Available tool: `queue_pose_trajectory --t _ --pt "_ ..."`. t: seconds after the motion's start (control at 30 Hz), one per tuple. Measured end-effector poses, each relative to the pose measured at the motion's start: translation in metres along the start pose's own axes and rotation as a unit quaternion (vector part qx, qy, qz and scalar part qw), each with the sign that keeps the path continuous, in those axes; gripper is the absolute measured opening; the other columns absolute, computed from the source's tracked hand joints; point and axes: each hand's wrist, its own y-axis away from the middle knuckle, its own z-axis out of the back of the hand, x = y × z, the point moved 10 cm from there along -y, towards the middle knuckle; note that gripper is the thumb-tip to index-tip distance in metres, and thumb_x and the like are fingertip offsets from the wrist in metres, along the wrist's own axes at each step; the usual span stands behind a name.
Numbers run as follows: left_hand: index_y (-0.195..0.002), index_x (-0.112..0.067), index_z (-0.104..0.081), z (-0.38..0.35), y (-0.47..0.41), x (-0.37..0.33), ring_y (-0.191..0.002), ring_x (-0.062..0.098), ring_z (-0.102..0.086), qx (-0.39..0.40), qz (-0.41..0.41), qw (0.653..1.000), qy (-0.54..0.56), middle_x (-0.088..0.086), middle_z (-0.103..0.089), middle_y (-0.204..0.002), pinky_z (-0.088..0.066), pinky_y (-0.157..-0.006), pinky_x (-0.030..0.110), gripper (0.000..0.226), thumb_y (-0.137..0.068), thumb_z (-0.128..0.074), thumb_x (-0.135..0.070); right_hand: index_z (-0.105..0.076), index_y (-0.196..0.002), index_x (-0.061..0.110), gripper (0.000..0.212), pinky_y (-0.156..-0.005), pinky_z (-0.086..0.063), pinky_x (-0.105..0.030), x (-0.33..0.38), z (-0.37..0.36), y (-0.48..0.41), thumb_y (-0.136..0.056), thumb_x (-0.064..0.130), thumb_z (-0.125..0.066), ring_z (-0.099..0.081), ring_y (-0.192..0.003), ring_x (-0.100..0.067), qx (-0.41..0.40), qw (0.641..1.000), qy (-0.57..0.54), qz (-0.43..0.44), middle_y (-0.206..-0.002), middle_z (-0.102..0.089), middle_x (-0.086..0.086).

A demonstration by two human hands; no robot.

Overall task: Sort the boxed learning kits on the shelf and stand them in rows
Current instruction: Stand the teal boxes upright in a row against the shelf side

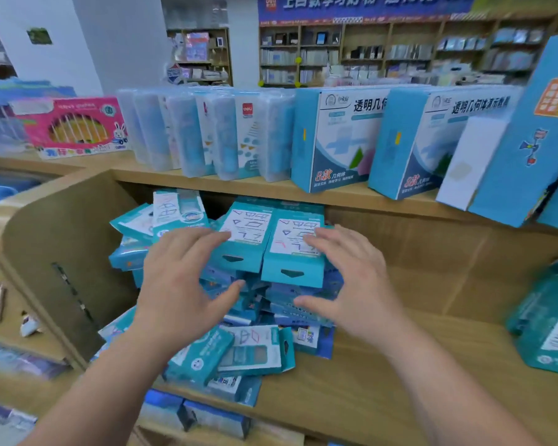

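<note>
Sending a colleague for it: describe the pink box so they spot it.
Find the top wooden shelf with its row of clear plastic cases. Left of them sits the pink box. It alone is pink, with a cartoon rabbit on its front.

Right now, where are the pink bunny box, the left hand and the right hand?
pink bunny box [74, 127]: head view, on the middle of its front face.
left hand [181, 278]: head view, on the back of the hand.
right hand [351, 276]: head view, on the back of the hand.
</note>
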Motion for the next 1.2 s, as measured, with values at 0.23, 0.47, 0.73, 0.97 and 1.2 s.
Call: queue_pose_trajectory --t 0.23,0.47,0.73,0.97,1.2 --pt "-0.116 -0.016 -0.07 -0.028 -0.024 0.024 -0.107 0.029 -0.065 0.068 -0.105 0.992 -0.014 0.003 -0.068 -0.118 -0.039 -0.105 0.058 0.059 -0.06 -0.089 -0.015 -0.066 -0.125 0.023 0.067 -0.103 -0.037 -0.041 0.015 -0.009 -0.01 -0.061 0.019 -0.084 -0.052 -0.126 -0.022 -0.062 0.994 0.081 0.038 -0.131 -0.064 0.003" --pt "-0.11 -0.008 -0.073 -0.018 -0.035 0.022 -0.096 0.034 -0.067 0.021 -0.154 0.987 0.03 0.01 -0.072 -0.11 -0.047 -0.09 0.046 0.044 -0.067 -0.07 -0.014 -0.069 -0.123 0.016 0.053 -0.104 -0.045 -0.043 0.027 0.004 -0.003 -0.071 0.007 -0.065 -0.059 -0.123 -0.024 -0.111 0.986 0.112 0.062 -0.129 -0.067 0.002" --pt "-0.11 -0.004 -0.072 0.017 -0.049 0.01 -0.1 0.022 -0.057 -0.075 -0.152 0.979 0.115 0.013 -0.072 -0.109 -0.043 -0.091 0.035 0.03 -0.086 -0.065 -0.02 -0.07 -0.12 0.012 0.044 -0.105 -0.044 -0.024 0.03 0.052 0.015 -0.078 -0.002 -0.074 -0.062 -0.115 -0.018 -0.203 0.979 0.021 0.023 -0.124 -0.067 0.004" --pt "-0.111 0.0 -0.07 0.053 -0.057 -0.017 -0.096 0.024 -0.058 -0.137 -0.144 0.973 0.121 0.016 -0.071 -0.104 -0.046 -0.089 0.036 0.029 -0.088 -0.069 -0.017 -0.069 -0.116 0.019 0.032 -0.092 -0.052 -0.028 0.023 0.103 0.031 -0.084 0.015 -0.076 -0.067 -0.103 -0.01 -0.3 0.949 -0.092 -0.018 -0.11 -0.07 0.01" --pt "-0.11 0.002 -0.067 0.082 -0.062 -0.083 -0.089 0.003 -0.052 -0.15 -0.112 0.969 0.162 0.005 -0.064 -0.099 -0.033 -0.088 0.001 0.026 -0.089 -0.066 -0.013 -0.066 -0.114 0.029 0.031 -0.089 -0.052 -0.022 -0.004 0.166 0.064 -0.086 0.021 -0.075 -0.067 -0.099 -0.002 -0.359 0.913 -0.186 -0.047 -0.107 -0.07 0.024"
